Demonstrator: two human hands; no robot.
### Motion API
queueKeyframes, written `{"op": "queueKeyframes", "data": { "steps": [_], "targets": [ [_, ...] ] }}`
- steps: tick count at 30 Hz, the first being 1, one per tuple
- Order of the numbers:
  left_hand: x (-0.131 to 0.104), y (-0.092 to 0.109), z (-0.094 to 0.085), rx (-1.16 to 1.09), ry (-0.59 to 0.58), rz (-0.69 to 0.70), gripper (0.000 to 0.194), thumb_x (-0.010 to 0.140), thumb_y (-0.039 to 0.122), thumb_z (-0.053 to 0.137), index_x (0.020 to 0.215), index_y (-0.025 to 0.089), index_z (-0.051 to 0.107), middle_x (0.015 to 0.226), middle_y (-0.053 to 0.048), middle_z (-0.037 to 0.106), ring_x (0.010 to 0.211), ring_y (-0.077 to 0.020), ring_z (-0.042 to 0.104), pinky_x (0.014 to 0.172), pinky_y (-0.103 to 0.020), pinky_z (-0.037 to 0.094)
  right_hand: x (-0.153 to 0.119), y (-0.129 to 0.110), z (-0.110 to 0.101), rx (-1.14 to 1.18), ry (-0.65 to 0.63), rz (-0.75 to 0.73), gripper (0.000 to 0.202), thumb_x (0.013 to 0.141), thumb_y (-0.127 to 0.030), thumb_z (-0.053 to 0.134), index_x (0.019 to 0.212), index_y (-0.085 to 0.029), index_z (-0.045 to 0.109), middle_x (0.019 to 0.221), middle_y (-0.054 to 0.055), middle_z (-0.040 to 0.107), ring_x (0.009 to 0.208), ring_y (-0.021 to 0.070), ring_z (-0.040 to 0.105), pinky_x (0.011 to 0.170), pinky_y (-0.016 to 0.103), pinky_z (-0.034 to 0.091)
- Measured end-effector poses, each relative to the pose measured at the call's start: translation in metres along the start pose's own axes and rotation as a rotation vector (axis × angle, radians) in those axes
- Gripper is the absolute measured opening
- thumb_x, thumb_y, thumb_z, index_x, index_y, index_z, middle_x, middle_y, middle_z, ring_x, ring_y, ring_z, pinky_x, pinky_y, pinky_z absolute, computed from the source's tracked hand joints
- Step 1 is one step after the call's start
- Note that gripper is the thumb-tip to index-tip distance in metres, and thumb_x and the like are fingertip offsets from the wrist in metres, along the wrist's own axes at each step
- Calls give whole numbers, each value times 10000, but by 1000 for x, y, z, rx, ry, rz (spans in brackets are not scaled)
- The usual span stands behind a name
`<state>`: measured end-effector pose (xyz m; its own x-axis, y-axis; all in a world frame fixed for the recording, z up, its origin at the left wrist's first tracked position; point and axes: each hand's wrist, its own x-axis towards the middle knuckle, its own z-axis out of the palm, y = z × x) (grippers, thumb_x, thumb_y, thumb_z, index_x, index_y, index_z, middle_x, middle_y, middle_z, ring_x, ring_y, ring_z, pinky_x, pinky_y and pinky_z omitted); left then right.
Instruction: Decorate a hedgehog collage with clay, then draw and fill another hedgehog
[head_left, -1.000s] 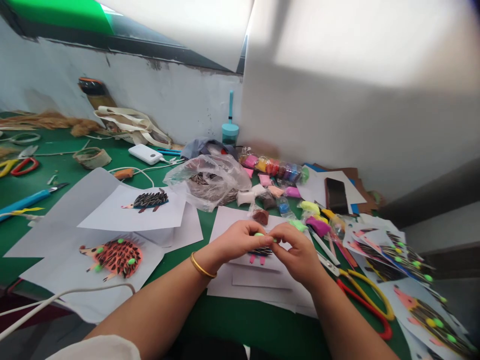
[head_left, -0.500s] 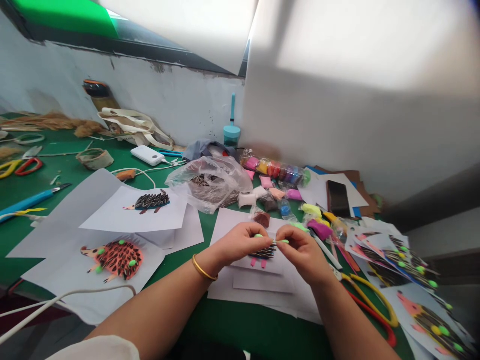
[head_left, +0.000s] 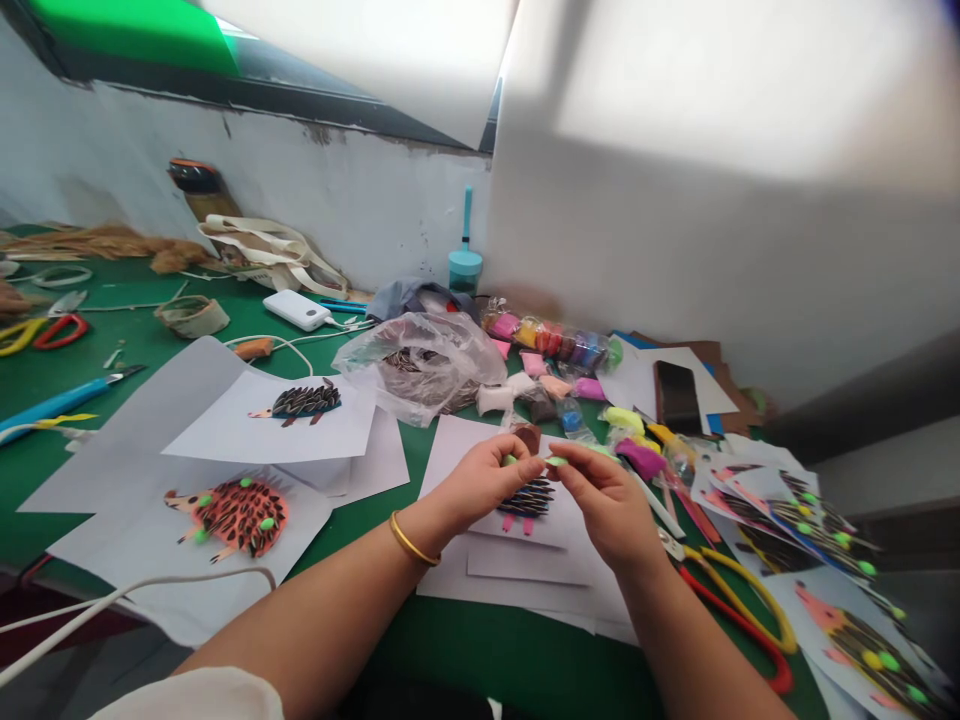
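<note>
My left hand (head_left: pixel 495 485), with a gold bangle at the wrist, is closed in a pinch on light green modelling clay (head_left: pixel 510 459). My right hand (head_left: pixel 604 500) pinches a small light green bit (head_left: pixel 556 461) between thumb and fingertips, close to the left fingertips. Just below the hands lies a hedgehog picture (head_left: pixel 527 496) with dark seed-like spines and pink feet, partly covered by my left hand. It rests on white paper sheets (head_left: pixel 525 570).
Scissors (head_left: pixel 739 600) lie right of my forearm, beside finished hedgehog pictures (head_left: pixel 862 640). Clay packets (head_left: pixel 536 365) and a plastic bag (head_left: pixel 420 360) of seeds sit behind. Two hedgehog pictures lie left, near a craft knife (head_left: pixel 67 405). A phone (head_left: pixel 676 396) rests at back right.
My fingertips have risen slightly, and my right hand has shifted a little left and up. The green bit in the right fingertips moved with it. More of the hedgehog's spines show now.
</note>
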<state>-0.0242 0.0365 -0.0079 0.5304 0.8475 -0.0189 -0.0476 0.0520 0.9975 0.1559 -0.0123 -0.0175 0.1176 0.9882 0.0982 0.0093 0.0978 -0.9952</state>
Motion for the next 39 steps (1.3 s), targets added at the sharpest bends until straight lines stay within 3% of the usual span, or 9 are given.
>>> {"op": "queueKeyframes", "data": {
  "steps": [4, 9, 14, 19, 25, 28, 32, 35, 39],
  "targets": [
    [-2, 5, 4, 164, 84, 66, 307, 795, 464, 688, 861, 166, 659, 831, -19, 634, 741, -144, 554, 673, -257, 423, -3, -6, 7, -81, -3, -63, 220, 792, -393, 750, 944, -236, 728, 934, 43, 720, 851, 202, 670, 784, 346, 550],
    [-5, 8, 8, 134, 131, 141, 241, 848, 404, 619, 784, 171, 626, 765, -5, 589, 711, -130, 520, 663, -247, 410, -2, -4, 5, -190, 35, -138, 170, 826, -367, 715, 916, -223, 707, 894, 36, 692, 814, 181, 636, 755, 320, 527],
    [-2, 4, 10, -331, 156, -70, 245, 835, 416, 637, 877, 181, 581, 688, 35, 522, 557, -70, 447, 530, -195, 327, -3, -4, 3, -132, 185, -199, 222, 854, -334, 688, 1053, -242, 654, 927, 38, 679, 826, 179, 642, 735, 313, 529],
    [-3, 0, 17, -787, 87, -148, 289, 810, 428, 700, 816, 168, 574, 721, 23, 519, 612, -72, 491, 572, -179, 402, -15, -9, 21, -420, -118, -449, 110, 887, -254, 645, 982, -251, 700, 926, 52, 679, 869, 202, 631, 779, 345, 521],
    [-6, 8, 19, -1185, 103, -282, 279, 926, 364, 523, 745, 157, 573, 803, -39, 583, 820, -129, 606, 849, -247, 502, -20, -5, 41, -788, -119, -692, 285, 931, -174, 529, 1156, -244, 689, 982, 83, 690, 927, 233, 618, 830, 406, 493],
    [-4, 16, 9, -1231, 119, -296, 424, 948, 499, 431, 748, 155, 579, 809, -72, 600, 819, -165, 620, 849, -316, 525, -23, -5, 44, -927, -137, -727, 374, 951, -256, 508, 1311, -226, 606, 1195, 116, 656, 1102, 274, 586, 936, 452, 457],
    [-3, 21, -2, -1272, 166, -235, 521, 938, 610, 366, 801, 162, 594, 813, -84, 622, 849, -200, 644, 868, -387, 535, -29, -5, 49, -1045, -247, -760, 522, 982, -442, 410, 1455, -224, 453, 1472, 96, 495, 1382, 325, 384, 1101, 506, 322],
    [-4, 20, -1, -1252, 168, -292, 490, 957, 573, 364, 841, 162, 603, 842, -86, 650, 852, -197, 662, 863, -383, 535, -29, -4, 53, -1058, -328, -818, 638, 993, -540, 302, 1512, -172, 345, 1499, 97, 468, 1449, 319, 293, 1172, 527, 202],
    [-4, 19, 2, -1234, 144, -303, 396, 975, 468, 395, 890, 155, 622, 880, -88, 680, 854, -178, 675, 871, -342, 528, -24, -6, 49, -1159, -232, -814, 745, 952, -624, 356, 1537, -167, 290, 1528, 126, 417, 1467, 348, 245, 1198, 573, 56]
  ]
}}
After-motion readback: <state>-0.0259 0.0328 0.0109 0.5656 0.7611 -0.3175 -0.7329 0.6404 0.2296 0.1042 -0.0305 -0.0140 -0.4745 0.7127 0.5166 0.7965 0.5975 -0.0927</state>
